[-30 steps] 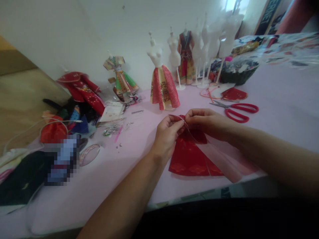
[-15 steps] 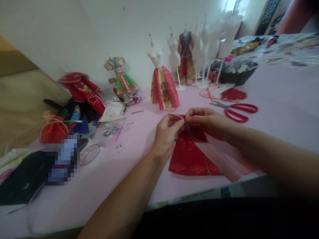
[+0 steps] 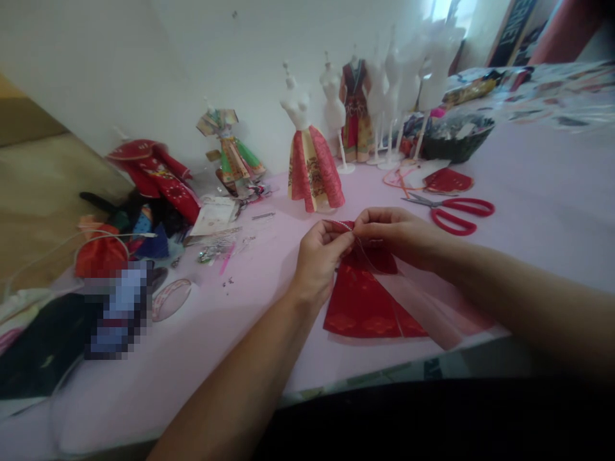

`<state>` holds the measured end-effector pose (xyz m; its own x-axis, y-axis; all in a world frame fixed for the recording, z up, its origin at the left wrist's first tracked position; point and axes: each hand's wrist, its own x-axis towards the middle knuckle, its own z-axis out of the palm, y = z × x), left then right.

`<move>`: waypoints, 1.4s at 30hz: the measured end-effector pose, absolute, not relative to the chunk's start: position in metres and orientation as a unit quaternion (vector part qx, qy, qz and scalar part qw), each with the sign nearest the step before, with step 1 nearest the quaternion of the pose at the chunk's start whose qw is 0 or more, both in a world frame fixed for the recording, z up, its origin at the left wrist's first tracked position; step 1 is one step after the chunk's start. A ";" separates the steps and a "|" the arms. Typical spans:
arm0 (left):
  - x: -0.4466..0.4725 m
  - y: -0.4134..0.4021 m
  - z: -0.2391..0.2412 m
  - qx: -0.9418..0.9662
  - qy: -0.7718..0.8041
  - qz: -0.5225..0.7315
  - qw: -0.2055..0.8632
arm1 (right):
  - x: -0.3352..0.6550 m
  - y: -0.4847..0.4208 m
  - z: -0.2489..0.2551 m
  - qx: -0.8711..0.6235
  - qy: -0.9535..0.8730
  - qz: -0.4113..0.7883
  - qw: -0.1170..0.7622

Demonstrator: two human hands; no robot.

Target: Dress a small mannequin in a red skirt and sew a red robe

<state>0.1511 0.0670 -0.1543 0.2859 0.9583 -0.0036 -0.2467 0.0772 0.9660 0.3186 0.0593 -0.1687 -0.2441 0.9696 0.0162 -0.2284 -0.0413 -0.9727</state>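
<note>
A small red doll dress [image 3: 369,304] with a flared skirt lies at the table's near edge, its top raised between my hands. My left hand [image 3: 321,256] is closed, pinching the dress's upper edge, where a thin pale trim [image 3: 342,225] runs along the cloth. Close against it, the fingertips of my right hand [image 3: 391,232] are pinched on the same edge; whether a needle or thread is between them is too small to tell. A sheer pink ribbon [image 3: 423,304] trails from the dress toward the lower right, partly under my right forearm.
Red-handled scissors [image 3: 451,211] lie right of my hands, near a red cloth piece [image 3: 449,180]. A mannequin in a pink and cream skirt [image 3: 314,169] stands ahead. A dark basket [image 3: 459,137] sits at the back right. Fabric scraps and a red garment [image 3: 156,169] crowd the left.
The whole view has shifted very slightly. Both hands keep the same pinch on the dress, and nothing else has visibly moved.
</note>
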 end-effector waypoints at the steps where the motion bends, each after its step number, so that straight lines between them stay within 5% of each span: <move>1: 0.151 0.067 -0.154 0.488 0.365 0.474 0.636 | 0.319 0.059 -0.169 -0.378 -0.494 0.615 0.485; 42: 0.150 0.068 -0.154 0.456 0.352 0.462 0.674 | 0.316 0.059 -0.169 -0.376 -0.486 0.617 0.492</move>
<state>0.1501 0.0681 -0.1544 0.3254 0.9442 -0.0520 -0.3025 0.1560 0.9403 0.3163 0.0590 -0.1690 -0.2339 0.9722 0.0141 -0.2419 -0.0442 -0.9693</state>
